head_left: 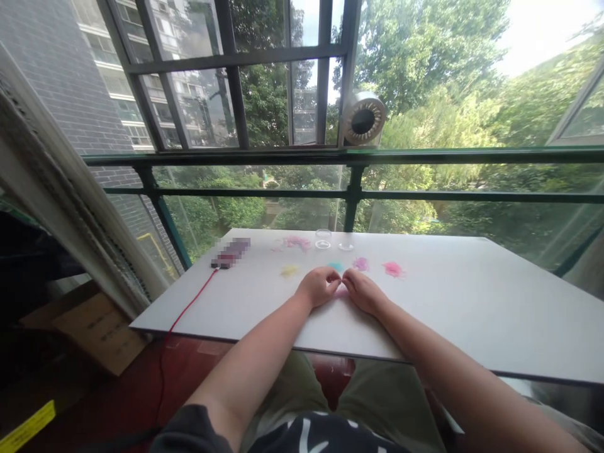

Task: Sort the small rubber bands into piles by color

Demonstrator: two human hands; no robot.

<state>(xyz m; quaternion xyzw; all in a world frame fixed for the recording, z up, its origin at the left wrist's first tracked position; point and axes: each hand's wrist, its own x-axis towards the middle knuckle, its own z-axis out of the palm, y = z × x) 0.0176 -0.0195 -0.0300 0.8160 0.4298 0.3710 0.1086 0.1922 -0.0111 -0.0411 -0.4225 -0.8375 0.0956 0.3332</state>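
Observation:
My left hand [321, 287] and my right hand [361, 289] meet fingertip to fingertip low over the white table. Both are closed in a pinch, and whatever sits between the fingers is too small to make out. A pink patch [340, 294] lies on the table just beneath them. Close beyond the fingers is a small teal pile [335, 267], partly covered by my left hand. Loose little piles of purple [361, 263], red-pink [392, 269] and yellow [289, 270] bits are spread around, and their kind cannot be told.
Farther back are a scattered pinkish mixed pile [297, 241], a small transparent cup [323, 239] and a shallow transparent dish or lid [346, 246]. A blurred-out device [231, 253] with a red cable [193, 299] lies left on the table [472, 302]. Green railing [283, 158] runs behind.

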